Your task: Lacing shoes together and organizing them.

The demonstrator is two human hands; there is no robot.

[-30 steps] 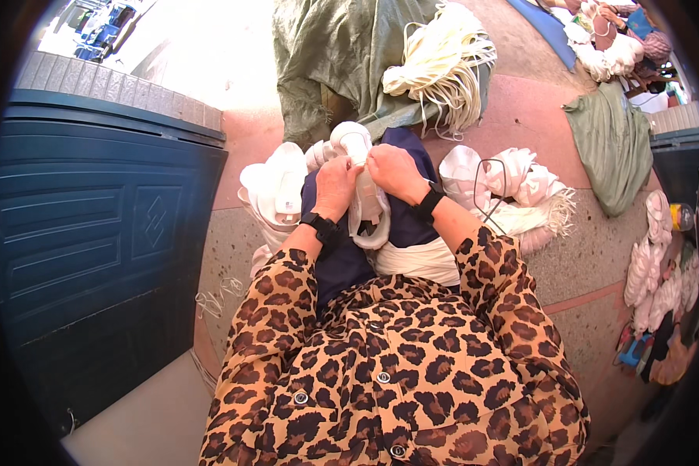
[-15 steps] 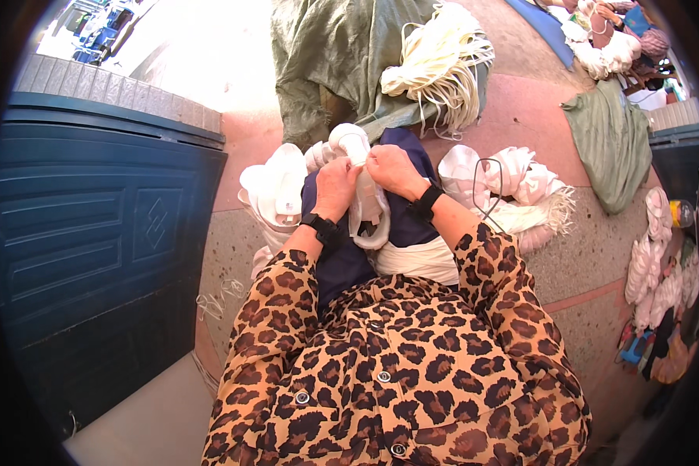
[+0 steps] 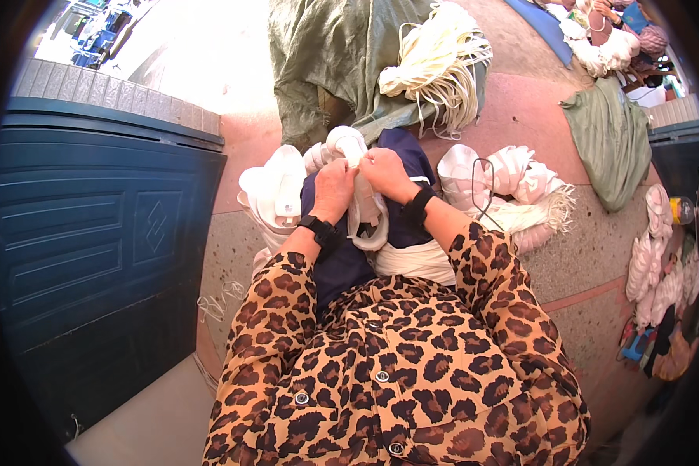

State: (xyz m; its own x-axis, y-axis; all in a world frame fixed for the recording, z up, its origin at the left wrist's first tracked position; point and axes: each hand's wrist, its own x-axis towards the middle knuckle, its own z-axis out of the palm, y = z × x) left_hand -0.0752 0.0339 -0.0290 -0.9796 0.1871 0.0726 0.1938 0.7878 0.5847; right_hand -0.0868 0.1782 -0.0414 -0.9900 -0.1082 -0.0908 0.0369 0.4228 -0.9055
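A white shoe (image 3: 369, 208) rests between my thighs, its rounded toe pointing away from me and its opening toward me. My left hand (image 3: 335, 190) is closed with the fingertips pinched on the shoe's upper near the toe. My right hand (image 3: 388, 172) pinches the same spot from the other side, and the fingertips of both hands nearly meet. A small cream strip shows between them; whether it is a lace cannot be made out. Across my lap lies a bundle of cream laces (image 3: 415, 262).
White shoes (image 3: 281, 182) are stacked at my left, and more white shoe pieces (image 3: 512, 175) lie at my right beside a bent metal wire (image 3: 485, 190). A cream lace bundle (image 3: 443, 66) lies on a green sack (image 3: 318, 70) ahead. A blue door (image 3: 105, 233) stands at left.
Both hands have shifted very slightly to the left, and the right wrist has turned a little. Their pinch on the shoe stays the same.
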